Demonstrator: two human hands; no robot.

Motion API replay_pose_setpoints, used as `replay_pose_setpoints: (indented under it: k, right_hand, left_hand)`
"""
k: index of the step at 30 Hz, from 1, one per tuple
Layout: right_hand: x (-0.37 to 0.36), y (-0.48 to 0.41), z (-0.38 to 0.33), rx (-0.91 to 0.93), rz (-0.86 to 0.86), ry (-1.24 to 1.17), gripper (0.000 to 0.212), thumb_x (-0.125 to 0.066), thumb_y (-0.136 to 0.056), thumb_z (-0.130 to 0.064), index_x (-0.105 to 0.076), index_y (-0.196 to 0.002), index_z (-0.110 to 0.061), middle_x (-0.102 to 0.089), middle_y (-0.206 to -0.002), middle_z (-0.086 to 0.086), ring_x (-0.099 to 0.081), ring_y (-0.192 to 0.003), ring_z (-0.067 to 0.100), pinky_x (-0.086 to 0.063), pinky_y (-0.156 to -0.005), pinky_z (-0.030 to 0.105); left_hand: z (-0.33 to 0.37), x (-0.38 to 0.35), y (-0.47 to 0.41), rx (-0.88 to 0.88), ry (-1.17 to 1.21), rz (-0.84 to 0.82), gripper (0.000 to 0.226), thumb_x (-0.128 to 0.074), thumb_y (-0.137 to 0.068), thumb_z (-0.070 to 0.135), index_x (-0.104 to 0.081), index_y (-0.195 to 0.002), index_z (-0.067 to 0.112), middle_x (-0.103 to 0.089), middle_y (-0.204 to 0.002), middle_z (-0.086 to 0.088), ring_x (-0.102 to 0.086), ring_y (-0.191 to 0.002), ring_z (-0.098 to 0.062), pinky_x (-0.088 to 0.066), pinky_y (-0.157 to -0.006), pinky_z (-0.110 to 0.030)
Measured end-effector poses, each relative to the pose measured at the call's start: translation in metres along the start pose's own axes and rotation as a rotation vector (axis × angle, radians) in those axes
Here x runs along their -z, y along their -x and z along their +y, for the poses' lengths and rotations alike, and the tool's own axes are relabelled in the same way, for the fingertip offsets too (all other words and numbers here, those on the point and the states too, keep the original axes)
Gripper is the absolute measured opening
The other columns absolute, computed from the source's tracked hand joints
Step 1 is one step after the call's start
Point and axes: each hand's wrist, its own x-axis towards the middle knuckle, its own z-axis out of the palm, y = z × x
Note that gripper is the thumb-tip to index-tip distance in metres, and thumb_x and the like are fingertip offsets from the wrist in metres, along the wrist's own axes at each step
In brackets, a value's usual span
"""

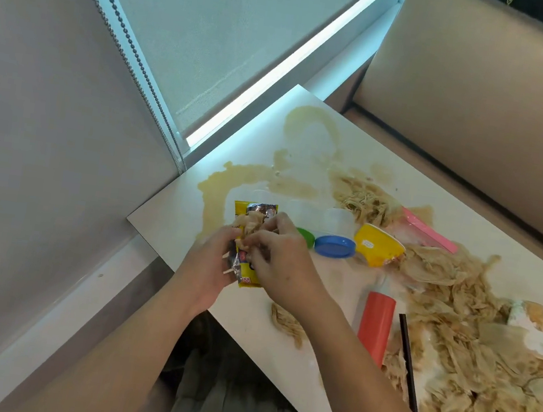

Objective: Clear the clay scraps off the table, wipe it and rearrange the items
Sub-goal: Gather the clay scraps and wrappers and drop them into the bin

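Head view of a clay clean-up at an early stage. The left hand (207,266) has its fingers curled round a yellow snack packet (248,277), held just above the table (165,216) near its left corner. The right hand (278,258) has its fingers closed on a wad of clay (251,224) at the packet's open side, apparently pushing it in, though blur hides the exact pinch.

Clay scraps (468,352), beige and shredded, cover most of the right part of the table out to its near edge. A second patch (364,197) lies toward the far edge, and one stray clump (286,322) sits at the near edge below the right wrist.

A dried beige smear (229,172) loops across the far-left area, so wiping has evidently not begun.

The items are not yet arranged. A green lid (307,236), a blue lid (335,247) and a tipped yellow tub (377,245) lie in a row mid-table, with clear tubs (337,221) just behind them. A pink-zip plastic bag (429,230) touches the far patch. A red roller (376,327) and a black stick (409,365) lie at the edge of the heap.

As judged here, a small share of the scraps is bagged — clearing, wiping and rearranging all remain.
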Motion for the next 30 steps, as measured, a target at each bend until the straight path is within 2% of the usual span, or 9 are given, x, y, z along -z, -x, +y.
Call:
replay_pose_setpoints:
  k: [4, 8, 10, 12, 14, 18, 22, 26, 30]
  right_hand:
    - [0.014, 0.000, -0.001, -0.015, 0.058, -0.043, 0.019, -0.067, -0.086, 0.000, -0.075, -0.096, -0.013, -0.061, -0.094, -0.004, -0.056, -0.079, 0.000, -0.044, -0.078, 0.010]
    - [0.050, -0.019, 0.021, -0.167, 0.261, -0.052, 0.023, -0.065, -0.089, 0.000, -0.071, -0.104, -0.016, -0.067, -0.101, -0.002, -0.061, -0.078, 0.000, -0.050, -0.072, 0.013]
    - [0.076, -0.037, 0.050, -0.246, 0.312, 0.047, 0.032, -0.063, -0.087, 0.000, -0.070, -0.113, -0.019, -0.066, -0.109, 0.004, -0.062, -0.081, 0.008, -0.054, -0.080, 0.024]
    - [0.103, -0.060, 0.084, -0.405, 0.258, 0.183, 0.046, -0.061, -0.085, 0.000, -0.067, -0.124, -0.023, -0.059, -0.120, 0.009, -0.061, -0.097, 0.022, -0.051, -0.094, 0.034]
    - [0.120, -0.080, 0.114, -0.589, 0.141, 0.315, 0.057, -0.059, -0.085, -0.002, -0.059, -0.135, -0.030, -0.048, -0.133, 0.013, -0.051, -0.118, 0.034, -0.044, -0.100, 0.035]
    - [0.120, -0.105, 0.149, -0.717, -0.011, 0.435, 0.065, -0.055, -0.087, -0.004, -0.053, -0.143, -0.035, -0.035, -0.143, 0.012, -0.032, -0.128, 0.040, -0.042, -0.093, 0.038]
    - [0.104, -0.116, 0.163, -0.733, -0.138, 0.514, 0.058, -0.054, -0.087, -0.006, -0.060, -0.135, -0.038, -0.026, -0.155, 0.007, -0.027, -0.138, 0.038, -0.038, -0.108, 0.043]
    - [0.093, -0.112, 0.172, -0.722, -0.101, 0.541, 0.042, -0.053, -0.090, -0.006, -0.070, -0.118, -0.031, -0.031, -0.151, 0.006, -0.031, -0.133, 0.037, -0.043, -0.097, 0.042]
    - [0.093, -0.110, 0.186, -0.663, -0.021, 0.449, 0.037, -0.055, -0.078, 0.004, -0.068, -0.086, -0.030, -0.060, -0.125, 0.007, -0.052, -0.115, 0.031, -0.039, -0.081, 0.031]
  left_hand:
    - [-0.007, -0.002, 0.000, -0.051, -0.049, 0.016, 0.022, -0.065, -0.097, 0.005, -0.071, -0.118, 0.008, -0.074, -0.101, -0.016, -0.069, -0.092, -0.030, -0.054, -0.090, -0.055]
    - [-0.010, -0.004, -0.002, -0.078, -0.109, 0.028, 0.018, -0.065, -0.097, 0.006, -0.072, -0.112, 0.014, -0.077, -0.107, -0.013, -0.074, -0.090, -0.023, -0.056, -0.083, -0.045]
    - [-0.011, -0.004, -0.004, -0.089, -0.150, 0.017, 0.020, -0.066, -0.098, 0.009, -0.073, -0.115, 0.015, -0.078, -0.108, -0.011, -0.075, -0.091, -0.019, -0.058, -0.077, -0.039]
    - [-0.012, -0.006, -0.006, -0.091, -0.175, 0.020, 0.023, -0.067, -0.098, 0.010, -0.073, -0.119, 0.015, -0.078, -0.110, -0.010, -0.076, -0.092, -0.018, -0.058, -0.076, -0.038]
    - [-0.014, -0.008, -0.008, -0.086, -0.178, 0.028, 0.025, -0.067, -0.097, 0.010, -0.073, -0.121, 0.013, -0.078, -0.110, -0.010, -0.076, -0.091, -0.018, -0.059, -0.077, -0.038]
    - [-0.017, -0.017, -0.012, -0.062, -0.164, 0.010, 0.024, -0.065, -0.098, 0.008, -0.073, -0.121, 0.012, -0.078, -0.110, -0.011, -0.077, -0.092, -0.020, -0.062, -0.075, -0.038]
    - [-0.017, -0.023, -0.014, -0.055, -0.166, 0.004, 0.025, -0.063, -0.099, 0.007, -0.071, -0.122, 0.011, -0.078, -0.108, -0.012, -0.077, -0.092, -0.022, -0.063, -0.066, -0.033]
    - [-0.014, -0.023, -0.017, -0.057, -0.163, 0.004, 0.024, -0.063, -0.099, 0.006, -0.072, -0.120, 0.010, -0.079, -0.106, -0.011, -0.078, -0.086, -0.019, -0.061, -0.061, -0.030]
    - [-0.014, -0.024, -0.020, -0.053, -0.140, 0.013, 0.023, -0.064, -0.097, 0.006, -0.072, -0.118, 0.010, -0.079, -0.101, -0.009, -0.077, -0.082, -0.017, -0.063, -0.061, -0.032]
